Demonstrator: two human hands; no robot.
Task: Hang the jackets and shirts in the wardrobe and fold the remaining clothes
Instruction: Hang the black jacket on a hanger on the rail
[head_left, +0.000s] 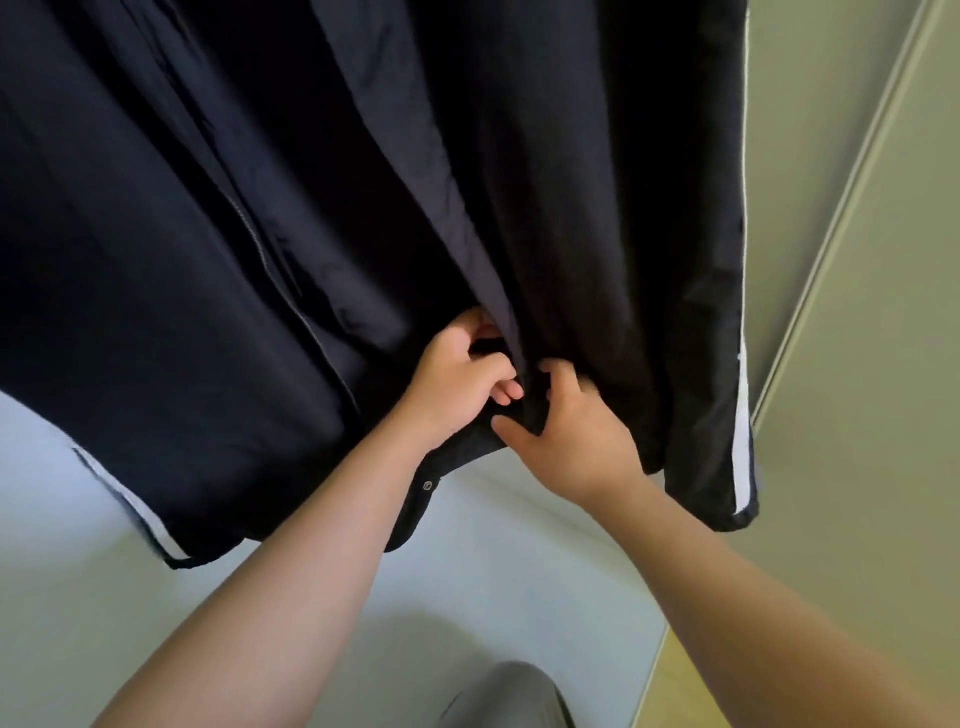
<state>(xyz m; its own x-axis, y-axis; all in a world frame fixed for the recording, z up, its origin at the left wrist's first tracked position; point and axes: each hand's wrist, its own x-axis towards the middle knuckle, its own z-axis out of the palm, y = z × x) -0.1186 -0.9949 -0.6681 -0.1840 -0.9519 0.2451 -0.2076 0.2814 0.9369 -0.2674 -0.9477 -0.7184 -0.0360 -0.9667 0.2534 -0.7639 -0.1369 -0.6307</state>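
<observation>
I'm tidying a hung dark garment (571, 234), left hand (457, 384) and right hand (566, 441) each pinching its front edge. Next I'm probably aligning the snap (427, 485) and pressing it closed

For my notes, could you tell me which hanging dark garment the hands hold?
The middle garment, with a metal snap on its hem; the zipped one left and white-striped one right hang free.

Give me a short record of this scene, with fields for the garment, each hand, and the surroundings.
garment: dark garment, hanging among other dark clothes
left hand: left hand grips its front edge near the hem
right hand: right hand grips the facing edge, beside the left
snap: metal snap on the placket, below the hands
surroundings: pale panel at right
</observation>
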